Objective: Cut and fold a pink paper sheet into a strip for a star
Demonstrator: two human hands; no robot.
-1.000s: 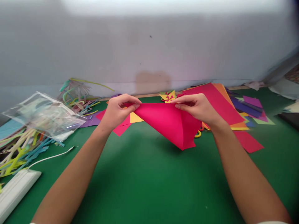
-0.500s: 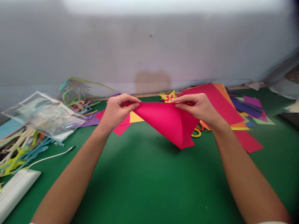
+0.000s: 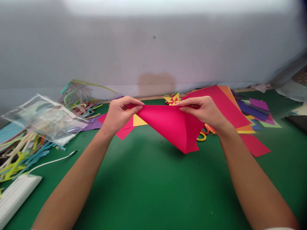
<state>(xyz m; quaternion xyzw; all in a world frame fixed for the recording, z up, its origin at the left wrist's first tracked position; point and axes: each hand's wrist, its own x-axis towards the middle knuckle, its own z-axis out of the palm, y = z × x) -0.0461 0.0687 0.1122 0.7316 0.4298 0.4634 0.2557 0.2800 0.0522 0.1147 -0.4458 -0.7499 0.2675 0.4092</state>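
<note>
A folded red paper (image 3: 168,123) hangs in the air between my hands, its top edge straight and level, its lower part tapering to a corner. My left hand (image 3: 123,111) pinches the top left corner between thumb and fingers. With thumb and fingertips, my right hand (image 3: 200,110) pinches the same edge farther right. Behind the right fingertips lies a yellow and red folded star (image 3: 176,97). Yellow scissor handles (image 3: 202,137) show partly beside the red paper's right side.
Red sheets (image 3: 222,105) and orange ones lie at the back right, near purple paper (image 3: 260,103). On the left are a clear plastic bag (image 3: 48,118), many coloured strips (image 3: 16,163) and a white power strip (image 3: 20,195) on the green table (image 3: 153,191).
The lower corner of the red paper has shifted very slightly left. Both hands keep their pinch and have barely moved.
</note>
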